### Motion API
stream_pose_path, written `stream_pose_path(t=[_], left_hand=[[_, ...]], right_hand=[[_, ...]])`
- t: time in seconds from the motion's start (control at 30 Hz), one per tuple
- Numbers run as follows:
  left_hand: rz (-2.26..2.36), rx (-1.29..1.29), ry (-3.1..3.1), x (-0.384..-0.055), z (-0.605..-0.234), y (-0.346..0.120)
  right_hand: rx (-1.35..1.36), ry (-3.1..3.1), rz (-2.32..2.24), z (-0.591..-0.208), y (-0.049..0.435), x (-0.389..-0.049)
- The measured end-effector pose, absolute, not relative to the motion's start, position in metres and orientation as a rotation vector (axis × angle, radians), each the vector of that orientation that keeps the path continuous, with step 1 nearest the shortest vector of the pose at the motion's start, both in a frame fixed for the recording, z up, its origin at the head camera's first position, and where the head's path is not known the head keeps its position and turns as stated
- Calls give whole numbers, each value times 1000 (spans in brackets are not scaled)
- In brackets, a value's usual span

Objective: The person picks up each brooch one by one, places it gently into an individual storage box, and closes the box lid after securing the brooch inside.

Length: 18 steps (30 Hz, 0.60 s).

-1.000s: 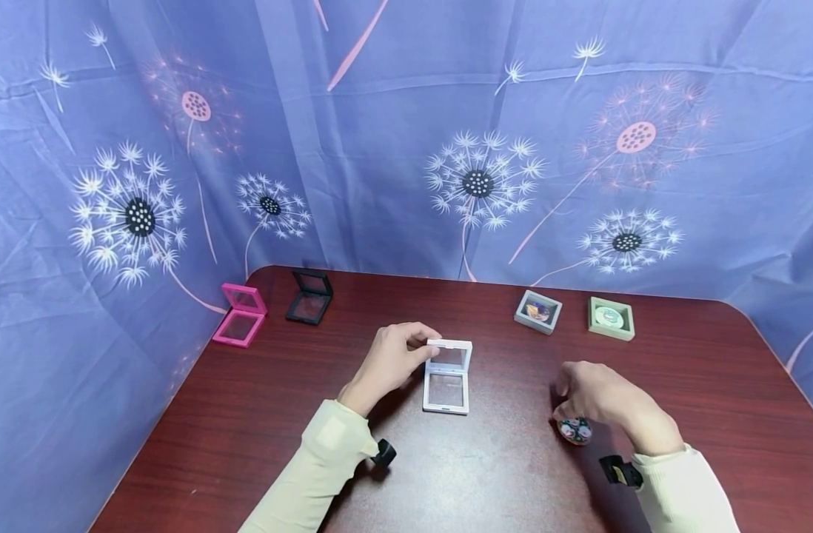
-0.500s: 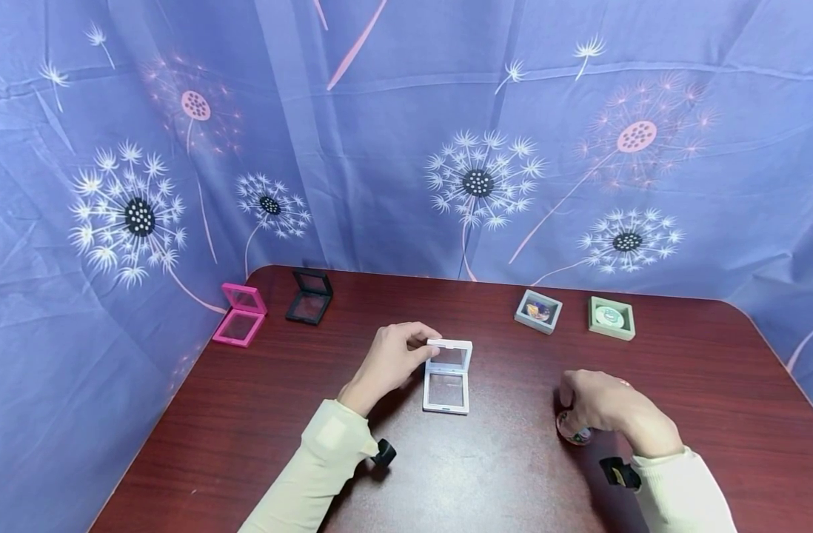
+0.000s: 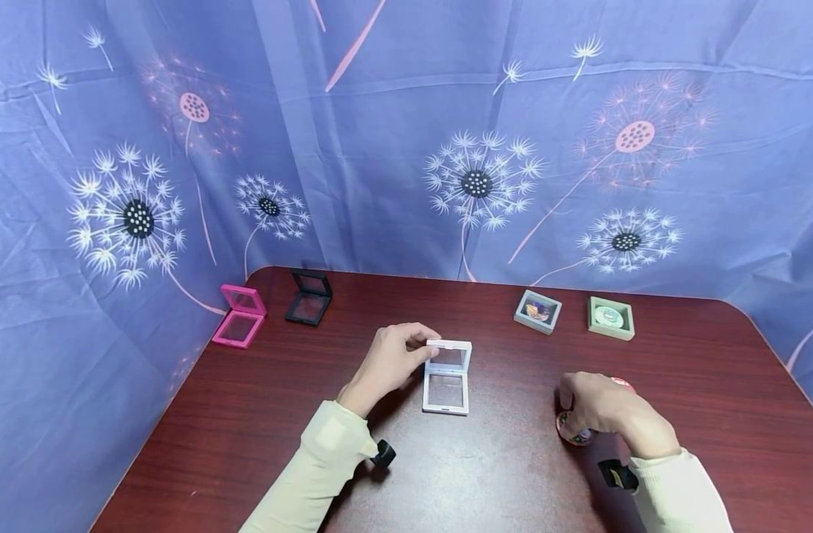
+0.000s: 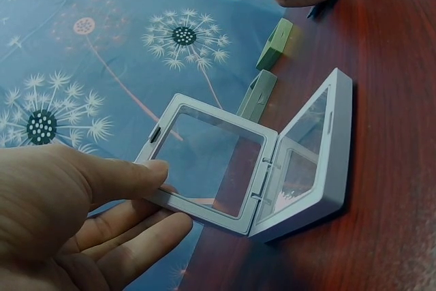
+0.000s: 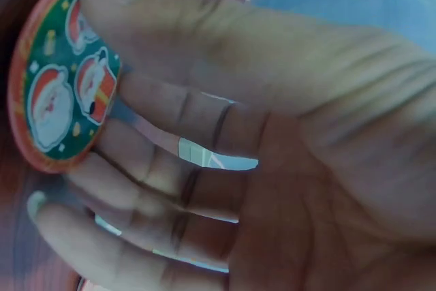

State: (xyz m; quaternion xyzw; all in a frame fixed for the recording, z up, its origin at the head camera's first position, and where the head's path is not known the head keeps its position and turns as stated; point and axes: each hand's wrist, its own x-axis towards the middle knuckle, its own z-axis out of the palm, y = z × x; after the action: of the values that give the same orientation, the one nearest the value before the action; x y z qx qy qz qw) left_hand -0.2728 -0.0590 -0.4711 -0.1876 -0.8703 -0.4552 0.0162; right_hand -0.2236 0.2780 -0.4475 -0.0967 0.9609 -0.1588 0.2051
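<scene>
My left hand [image 3: 393, 363] pinches the raised half of a white hinged display frame [image 3: 446, 392] between thumb and fingers. The frame's other half lies on the table, and its clear windows hold nothing. Further right, my right hand [image 3: 603, 406] grips the edge of a round disc [image 5: 65, 76] with an orange-red rim and Santa pictures on green. In the right wrist view the thumb lies over its upper edge and the fingertips sit at its lower edge. The head view shows the disc partly covered by the hand, low over the table.
Behind my right hand a red round thing [image 3: 623, 383] peeks out. Grey [image 3: 537, 312] and green [image 3: 610, 317] frames with things inside stand at the back right. Unfolded pink [image 3: 240, 327] and black [image 3: 309, 306] frames are at the back left. A blue curtain [image 3: 380, 148] borders the table.
My right hand has shifted slightly toward me, and its thumb now covers more of the disc. The red round thing behind it has come into view. My left hand and the white frame stay put.
</scene>
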Motion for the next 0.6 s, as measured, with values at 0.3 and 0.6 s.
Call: stream_pose_path(t=[0.3, 0.6], left_hand=[[-1414, -579, -2713, -272, -471, -59], [-1413, -574, -2713, -272, -470, -60]], right_hand=[[-284, 2690, -458, -448, 279, -222], [-267, 2699, -506, -448, 280, -223]])
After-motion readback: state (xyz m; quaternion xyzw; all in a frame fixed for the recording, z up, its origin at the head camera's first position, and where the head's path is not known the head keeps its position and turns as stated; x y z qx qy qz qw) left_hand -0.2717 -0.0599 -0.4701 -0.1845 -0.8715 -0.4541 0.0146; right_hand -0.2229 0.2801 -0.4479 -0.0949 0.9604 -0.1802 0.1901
